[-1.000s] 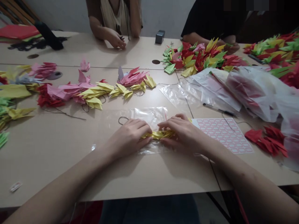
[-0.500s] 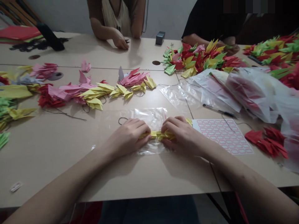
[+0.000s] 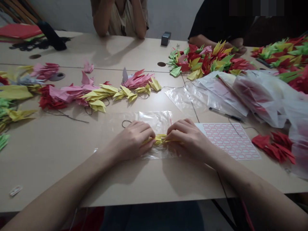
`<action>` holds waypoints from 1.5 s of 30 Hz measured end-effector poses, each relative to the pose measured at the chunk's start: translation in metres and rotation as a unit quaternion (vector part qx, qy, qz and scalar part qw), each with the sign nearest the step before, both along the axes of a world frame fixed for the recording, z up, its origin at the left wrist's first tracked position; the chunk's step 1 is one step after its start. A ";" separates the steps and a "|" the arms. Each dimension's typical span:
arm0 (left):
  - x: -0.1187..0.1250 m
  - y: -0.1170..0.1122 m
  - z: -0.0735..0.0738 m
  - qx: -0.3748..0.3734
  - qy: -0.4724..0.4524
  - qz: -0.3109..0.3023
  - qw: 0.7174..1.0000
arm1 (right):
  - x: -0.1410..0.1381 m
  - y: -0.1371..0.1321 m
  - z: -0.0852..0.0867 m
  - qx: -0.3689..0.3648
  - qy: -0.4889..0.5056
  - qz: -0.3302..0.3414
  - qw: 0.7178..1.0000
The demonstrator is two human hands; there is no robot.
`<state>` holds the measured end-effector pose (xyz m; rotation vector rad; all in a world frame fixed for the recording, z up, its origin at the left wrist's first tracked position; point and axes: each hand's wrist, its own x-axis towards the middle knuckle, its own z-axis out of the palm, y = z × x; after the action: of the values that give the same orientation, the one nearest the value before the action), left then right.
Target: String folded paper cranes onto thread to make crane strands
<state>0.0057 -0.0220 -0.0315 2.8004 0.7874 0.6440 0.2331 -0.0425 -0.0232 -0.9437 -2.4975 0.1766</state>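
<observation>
The left hand [image 3: 133,139] and the right hand [image 3: 187,138] lie knuckles-up, fingers curled under, each clenched on one end of a short row of yellow folded pieces [image 3: 159,139]. The row spans the narrow gap between them. Gripping from both ends seems meant to keep the pieces bunched tight and pressed flat. Both forearms run in from five and seven o'clock, wrists low on the surface [image 3: 60,150].

The row rests on a clear plastic bag [image 3: 154,120] that spreads toward twelve o'clock, probably to keep it close by. A sticker sheet [image 3: 231,141] lies at three o'clock, just beside the right hand, with a pen [image 3: 225,114] beyond it. Strung pink and yellow pieces [image 3: 101,93] lie at eleven o'clock, and a mixed pile [image 3: 204,61] at one o'clock. Loose red pieces [image 3: 274,146] sit further out at three.
</observation>
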 end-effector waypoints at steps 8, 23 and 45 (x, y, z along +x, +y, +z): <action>0.000 0.002 0.000 0.014 0.003 -0.005 1.000 | -0.004 -0.001 -0.005 0.018 -0.024 0.005 1.000; -0.005 0.004 -0.004 -0.005 0.015 -0.015 1.000 | -0.004 -0.004 -0.007 -0.050 -0.012 -0.017 0.999; -0.001 -0.001 -0.002 -0.040 -0.029 0.007 0.999 | -0.005 -0.004 -0.008 -0.117 -0.007 -0.035 0.993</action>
<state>0.0051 -0.0234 -0.0339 2.6939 0.8031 0.6767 0.2284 -0.0466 -0.0315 -1.1254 -2.4900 0.4500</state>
